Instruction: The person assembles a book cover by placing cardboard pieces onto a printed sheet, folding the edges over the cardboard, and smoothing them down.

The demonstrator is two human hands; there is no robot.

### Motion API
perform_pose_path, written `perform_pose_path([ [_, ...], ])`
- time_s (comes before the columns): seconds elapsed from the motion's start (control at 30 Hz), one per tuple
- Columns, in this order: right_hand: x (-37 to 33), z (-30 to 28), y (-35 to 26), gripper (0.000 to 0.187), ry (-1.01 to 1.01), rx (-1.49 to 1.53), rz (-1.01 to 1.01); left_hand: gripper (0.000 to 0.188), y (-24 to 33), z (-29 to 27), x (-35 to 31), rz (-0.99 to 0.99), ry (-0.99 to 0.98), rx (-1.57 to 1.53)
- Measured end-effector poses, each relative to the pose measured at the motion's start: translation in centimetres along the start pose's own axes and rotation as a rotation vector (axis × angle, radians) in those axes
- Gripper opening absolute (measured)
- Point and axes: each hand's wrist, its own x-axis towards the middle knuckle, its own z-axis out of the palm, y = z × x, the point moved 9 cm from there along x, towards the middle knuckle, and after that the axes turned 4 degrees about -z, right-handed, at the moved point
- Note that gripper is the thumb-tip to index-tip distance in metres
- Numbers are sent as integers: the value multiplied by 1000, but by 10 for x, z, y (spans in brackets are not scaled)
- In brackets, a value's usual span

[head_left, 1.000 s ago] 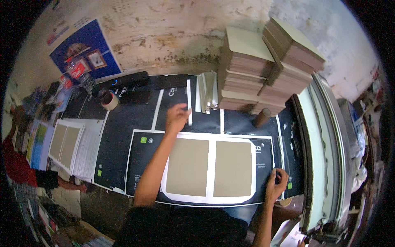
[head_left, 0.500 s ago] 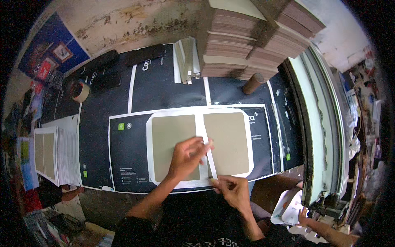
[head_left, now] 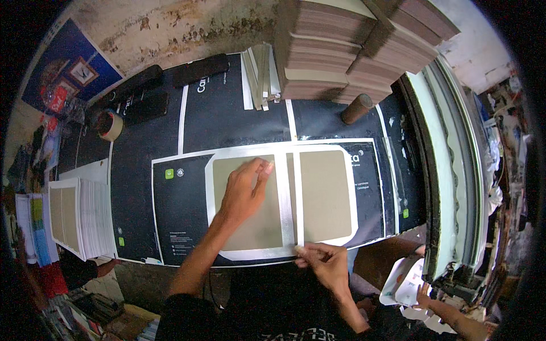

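Two grey-beige boards, the left board (head_left: 250, 221) and the right board (head_left: 327, 196), lie side by side on a white sheet (head_left: 250, 255) with cut corners. Between them runs a shiny white gap. A narrow white strip (head_left: 299, 199) lies along the right board's inner side, apart from the gap. My right hand (head_left: 324, 261) pinches the strip's near end at the table's front edge. My left hand (head_left: 244, 190) is over the left board, thumb and fingertips pressed together by its far inner corner. Whether anything is between those fingertips cannot be made out.
Tall stacks of boards (head_left: 324, 51) stand at the back right, with a brown cylinder (head_left: 357, 109) before them. Loose strips (head_left: 259, 77) lie beside the stacks. A tape roll (head_left: 111, 126) and a sheet stack (head_left: 91, 219) are left. Another person's hand (head_left: 422, 296) holds white pieces (head_left: 402, 281) at lower right.
My left hand has moved away from the strip, left and toward the far edge. The strip, tilted before, now lies nearly straight. My right hand keeps its pinch at the near end.
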Motion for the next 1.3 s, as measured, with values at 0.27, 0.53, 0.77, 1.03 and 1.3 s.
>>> perform_pose_path([
  [0.27, 20, 15, 14, 22, -30, 14, -14, 46, -7, 23, -20, 131, -217, 313],
  [0.53, 25, 22, 21, 21, -61, -3, -8, 72, -2, 45, -34, 283, -331, 667],
  [0.77, 28, 23, 22, 22, -64, 24, -33, 70, -3, 46, -33, 264, -328, 663],
  [1.03, 29, 23, 22, 24, -39, 78, 9, 69, -3, 48, -32, 237, -333, 678],
  [1.3, 30, 22, 24, 26, -34, 79, 5, 70, -3, 48, -33, 240, -316, 692],
])
